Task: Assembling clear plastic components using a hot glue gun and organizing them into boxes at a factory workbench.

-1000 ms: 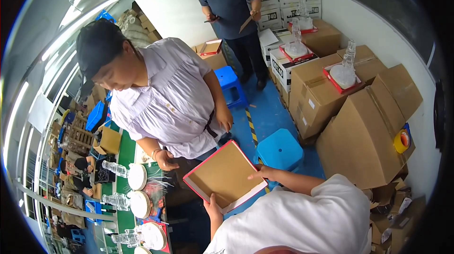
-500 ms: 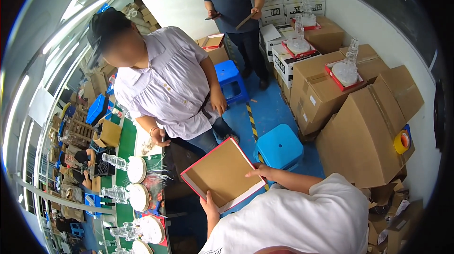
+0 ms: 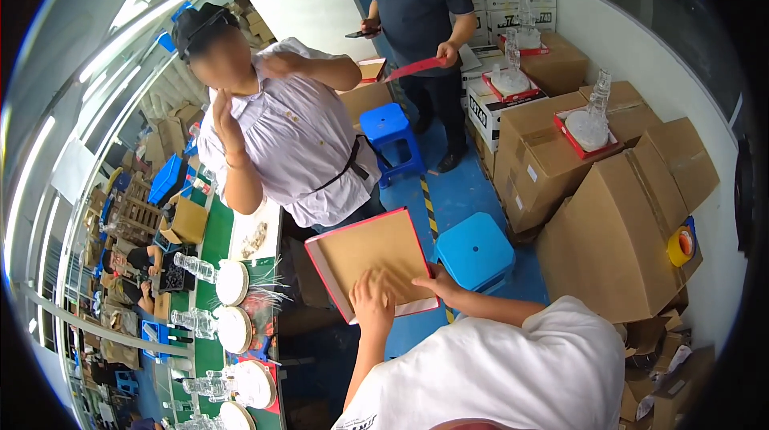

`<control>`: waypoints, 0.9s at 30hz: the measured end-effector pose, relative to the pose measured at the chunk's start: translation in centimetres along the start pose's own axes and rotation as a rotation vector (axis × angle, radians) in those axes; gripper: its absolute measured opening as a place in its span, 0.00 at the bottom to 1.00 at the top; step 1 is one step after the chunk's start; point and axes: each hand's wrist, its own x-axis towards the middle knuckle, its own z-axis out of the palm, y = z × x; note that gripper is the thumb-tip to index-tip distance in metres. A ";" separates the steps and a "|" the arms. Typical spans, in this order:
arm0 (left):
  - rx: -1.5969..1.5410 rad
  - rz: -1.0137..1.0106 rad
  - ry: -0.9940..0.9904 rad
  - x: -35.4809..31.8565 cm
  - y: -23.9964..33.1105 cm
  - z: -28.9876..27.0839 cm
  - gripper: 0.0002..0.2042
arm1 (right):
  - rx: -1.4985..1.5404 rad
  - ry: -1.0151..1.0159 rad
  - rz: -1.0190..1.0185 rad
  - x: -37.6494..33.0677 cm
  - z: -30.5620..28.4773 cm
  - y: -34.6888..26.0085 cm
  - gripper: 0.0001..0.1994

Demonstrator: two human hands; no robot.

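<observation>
A shallow cardboard box lid [image 3: 352, 250], brown inside with red edges and white inner walls, is held tilted in front of me. My right hand [image 3: 438, 283] grips its right edge, thumb on the inner side and fingers hidden behind. My left hand [image 3: 372, 300] reaches over the near edge, fingers stretched out against the brown inside and slightly blurred. Nothing shows in the left hand.
On the green workbench [image 3: 210, 247] at left stand several clear glass pieces [image 3: 233, 329] with round bases. A blue stool [image 3: 475, 251] is just right of the lid. Large cartons [image 3: 617, 226] line the right wall. Two people [image 3: 292, 126] stand ahead.
My left hand has gone from the lid's near edge to its inside. The person in the pale shirt has raised both hands. The person in dark clothes has turned a flat piece, showing its red side.
</observation>
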 end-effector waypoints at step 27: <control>-0.035 0.011 -0.234 -2.1 -2.9 2.6 0.34 | -0.049 -0.033 -0.160 -2.1 0.1 -1.3 0.19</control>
